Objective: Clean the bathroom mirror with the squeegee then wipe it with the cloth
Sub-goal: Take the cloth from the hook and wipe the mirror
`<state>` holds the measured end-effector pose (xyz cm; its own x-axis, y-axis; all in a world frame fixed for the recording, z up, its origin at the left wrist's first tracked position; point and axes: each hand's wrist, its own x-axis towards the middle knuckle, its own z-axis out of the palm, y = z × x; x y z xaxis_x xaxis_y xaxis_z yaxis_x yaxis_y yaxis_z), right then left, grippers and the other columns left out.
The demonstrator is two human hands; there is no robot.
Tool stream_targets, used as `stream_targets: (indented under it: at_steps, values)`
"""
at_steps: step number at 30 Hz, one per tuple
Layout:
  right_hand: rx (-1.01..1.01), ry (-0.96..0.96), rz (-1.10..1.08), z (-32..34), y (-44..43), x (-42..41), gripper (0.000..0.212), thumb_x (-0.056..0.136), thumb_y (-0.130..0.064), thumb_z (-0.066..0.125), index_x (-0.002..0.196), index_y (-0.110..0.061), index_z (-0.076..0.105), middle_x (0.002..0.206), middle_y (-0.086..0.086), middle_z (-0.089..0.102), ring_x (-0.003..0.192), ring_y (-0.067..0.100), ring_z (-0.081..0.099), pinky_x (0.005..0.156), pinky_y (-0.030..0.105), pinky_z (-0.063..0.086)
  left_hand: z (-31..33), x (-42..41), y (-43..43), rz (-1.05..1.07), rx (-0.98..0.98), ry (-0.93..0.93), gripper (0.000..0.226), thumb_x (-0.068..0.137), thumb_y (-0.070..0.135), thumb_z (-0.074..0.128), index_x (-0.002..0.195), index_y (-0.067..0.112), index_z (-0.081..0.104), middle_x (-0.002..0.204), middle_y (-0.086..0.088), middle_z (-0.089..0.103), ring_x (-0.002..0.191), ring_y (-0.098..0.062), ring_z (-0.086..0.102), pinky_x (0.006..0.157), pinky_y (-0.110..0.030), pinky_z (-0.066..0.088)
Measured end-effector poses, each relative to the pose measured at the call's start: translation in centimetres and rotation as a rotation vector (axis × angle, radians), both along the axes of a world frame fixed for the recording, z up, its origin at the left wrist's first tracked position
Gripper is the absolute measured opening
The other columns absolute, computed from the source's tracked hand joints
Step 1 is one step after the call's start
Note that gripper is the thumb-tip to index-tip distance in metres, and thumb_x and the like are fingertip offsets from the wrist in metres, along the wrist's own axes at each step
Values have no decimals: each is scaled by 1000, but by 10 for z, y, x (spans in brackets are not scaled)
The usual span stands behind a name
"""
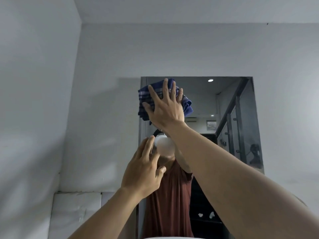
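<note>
The bathroom mirror (229, 107) is a tall rectangle set in the grey wall. A blue cloth with pale stripes (146, 95) is pressed flat against the mirror's top left corner under my right hand (164, 107), whose fingers are spread over it. My left hand (143, 171) is raised lower down at the mirror's left edge, fingers apart, holding nothing. I cannot tell whether it touches the glass. No squeegee is in view. The mirror reflects a person in a dark red shirt, and my arms hide much of that reflection.
Grey walls (103, 57) surround the mirror, and a side wall (34, 100) stands close on the left. White tiles (77, 209) begin at the lower left. The mirror reflects a dark stair railing and ceiling lights.
</note>
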<state>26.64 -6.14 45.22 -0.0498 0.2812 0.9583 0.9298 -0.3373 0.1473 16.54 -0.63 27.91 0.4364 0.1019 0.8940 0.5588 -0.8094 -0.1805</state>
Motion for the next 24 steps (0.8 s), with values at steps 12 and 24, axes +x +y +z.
stream_targets:
  at_steps: [12,24]
  values:
    - [14,1,-67,37,-11,26,59,106,-52,22,160,-32,13,168,16,-2,154,38,-5,124,55,-2,0,-1,-2,24,11,0,78,93,53,54,157,20,26,167,-9,14,155,-27,12,117,-34,15]
    - [104,143,-121,37,-76,105,60,106,-53,23,160,-32,13,168,17,0,154,39,-1,125,54,-1,1,-2,-2,22,26,-16,84,88,50,65,157,19,28,164,-12,24,153,-29,20,108,-40,42]
